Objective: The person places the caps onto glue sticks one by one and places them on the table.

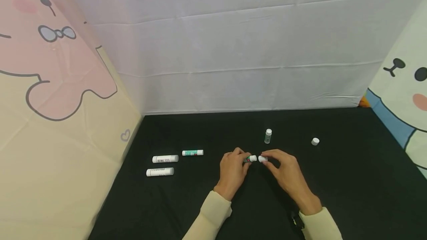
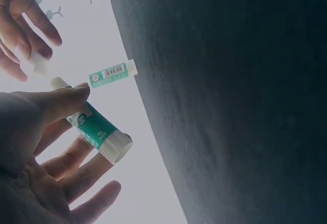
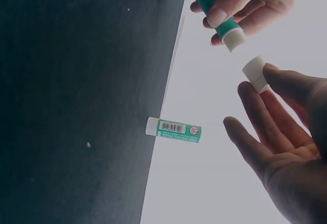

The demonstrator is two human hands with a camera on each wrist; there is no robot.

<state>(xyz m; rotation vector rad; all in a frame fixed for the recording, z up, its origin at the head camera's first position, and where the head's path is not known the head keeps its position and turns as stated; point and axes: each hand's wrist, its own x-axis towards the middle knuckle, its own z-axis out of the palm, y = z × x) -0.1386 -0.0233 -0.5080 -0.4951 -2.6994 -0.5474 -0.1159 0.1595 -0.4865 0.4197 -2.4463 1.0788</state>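
Note:
A green-and-white glue stick [image 2: 97,128] is held between my left thumb and fingers, its bare whitish end pointing toward my right hand. My left hand [image 1: 231,171] is just left of the right one, above the black table. Between thumb and fingertips, my right hand [image 1: 289,173] pinches a small white cap [image 3: 256,74]. A narrow gap separates the cap from the glue stick's end. Beyond both hands, another green glue stick [image 1: 268,137] stands upright with a white top.
On the left of the black tabletop [image 1: 200,206] lie a thin green-and-white glue stick [image 1: 192,153] and two larger white sticks, one farther back [image 1: 165,159], one nearer [image 1: 160,172]. A loose white cap [image 1: 315,141] sits at the right. A pale cloth wall [image 1: 227,47] rises behind.

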